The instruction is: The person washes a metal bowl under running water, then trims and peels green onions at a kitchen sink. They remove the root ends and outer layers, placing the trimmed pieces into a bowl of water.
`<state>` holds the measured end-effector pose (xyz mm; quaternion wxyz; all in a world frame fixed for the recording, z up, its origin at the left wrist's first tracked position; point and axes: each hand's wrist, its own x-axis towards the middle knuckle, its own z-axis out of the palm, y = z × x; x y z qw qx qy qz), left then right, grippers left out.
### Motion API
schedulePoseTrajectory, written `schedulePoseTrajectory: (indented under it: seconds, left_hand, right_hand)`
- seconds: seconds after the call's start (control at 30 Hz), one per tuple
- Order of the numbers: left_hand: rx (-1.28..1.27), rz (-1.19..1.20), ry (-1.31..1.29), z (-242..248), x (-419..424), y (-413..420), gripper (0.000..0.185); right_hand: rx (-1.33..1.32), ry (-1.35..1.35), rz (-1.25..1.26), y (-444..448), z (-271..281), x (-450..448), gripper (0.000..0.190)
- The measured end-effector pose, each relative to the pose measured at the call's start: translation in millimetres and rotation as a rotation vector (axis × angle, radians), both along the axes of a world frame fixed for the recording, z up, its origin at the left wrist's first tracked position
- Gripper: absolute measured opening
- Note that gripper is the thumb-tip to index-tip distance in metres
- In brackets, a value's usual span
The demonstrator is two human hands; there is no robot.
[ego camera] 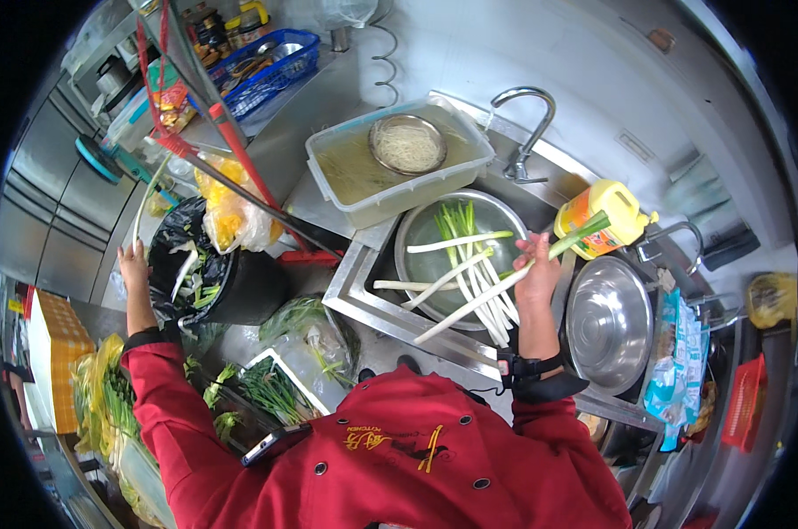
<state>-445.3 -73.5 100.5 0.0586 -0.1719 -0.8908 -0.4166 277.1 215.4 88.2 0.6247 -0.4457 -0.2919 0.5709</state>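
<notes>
My right hand (538, 274) grips a long scallion (485, 301), white at one end and green at the other, slanting over the sink. Under it, more scallions (468, 248) lie in and across the rim of a large steel basin (405, 231) set in the sink. Far to the left, my left hand (134, 264) pinches a thin pale strip of scallion (145, 202) that sticks up from the fingers. That hand is beside a black-lined bin (257, 284), which holds scallion trimmings (204, 281).
A plastic tub of water (405, 192) with a bowl of shreds (409, 145) floating in it stands under the running faucet (524, 125). A yellow jug (601, 215) and second steel basin (609, 324) are at right. Red-and-grey poles (243, 162) cross above the bin.
</notes>
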Motion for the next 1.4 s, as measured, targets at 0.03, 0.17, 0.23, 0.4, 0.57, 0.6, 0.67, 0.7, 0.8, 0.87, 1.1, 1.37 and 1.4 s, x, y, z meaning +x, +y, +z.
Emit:
schedulePoseTrajectory:
  seconds: [0.03,0.17,0.23,0.4,0.57,0.6,0.67,0.7,0.8,0.87,1.1,1.37,1.4]
  left_hand:
    - [-0.011,0.004,-0.018,2,9,12,0.043]
    - [0.347,-0.278,-0.078,-27,107,45,0.016]
    - [0.500,-0.455,-0.083,-44,202,60,0.011]
    - [0.188,-0.795,-0.147,-42,400,73,0.015]
    - [0.049,-1.118,0.054,-41,444,68,0.012]
    - [0.048,-1.146,0.052,-37,445,66,0.010]
    - [0.032,-1.183,0.039,-34,445,62,0.008]
    - [0.012,-1.184,0.027,-36,442,57,0.009]
    - [0.029,-1.211,0.017,-38,438,51,0.010]
    - [0.073,-1.222,-0.053,-38,437,49,0.013]
    - [0.198,-1.180,-0.261,-47,416,57,0.029]
    - [0.236,-1.196,-0.092,6,430,99,0.018]
    - [0.243,-1.209,-0.110,14,435,105,0.017]
  right_hand:
    - [-0.016,0.016,-0.003,-7,3,1,0.035]
    - [-0.013,0.007,0.041,-29,9,-18,0.029]
    - [-0.044,0.013,0.104,-41,12,-36,0.027]
    - [-0.026,0.025,0.442,-66,24,-106,0.042]
    - [0.068,0.141,0.496,-63,48,-133,0.031]
    - [0.119,0.123,0.492,-59,45,-134,0.027]
    - [0.149,0.176,0.475,-56,43,-131,0.024]
    - [0.159,0.207,0.474,-57,45,-133,0.023]
    - [0.145,0.220,0.505,-59,51,-136,0.020]
    - [0.140,0.192,0.513,-58,50,-135,0.019]
    - [0.192,0.188,0.504,-57,48,-131,0.011]
    - [0.128,0.214,0.546,-76,49,-145,0.011]
    - [0.149,0.209,0.568,-77,46,-146,0.010]
